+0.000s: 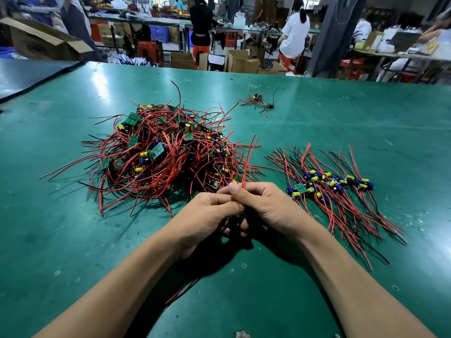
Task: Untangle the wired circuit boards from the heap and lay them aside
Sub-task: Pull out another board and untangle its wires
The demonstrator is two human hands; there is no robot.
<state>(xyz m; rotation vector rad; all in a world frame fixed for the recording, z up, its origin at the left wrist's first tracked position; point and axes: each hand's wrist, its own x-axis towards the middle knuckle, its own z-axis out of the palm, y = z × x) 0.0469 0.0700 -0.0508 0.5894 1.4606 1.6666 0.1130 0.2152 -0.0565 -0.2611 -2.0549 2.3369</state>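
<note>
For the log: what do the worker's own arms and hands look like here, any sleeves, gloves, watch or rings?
No gloves: the left hand and right hand are bare, with no rings on the fingers in view. The left forearm and right forearm are uncovered down to the frame edge, with no sleeve, watch or bracelet visible.
</note>
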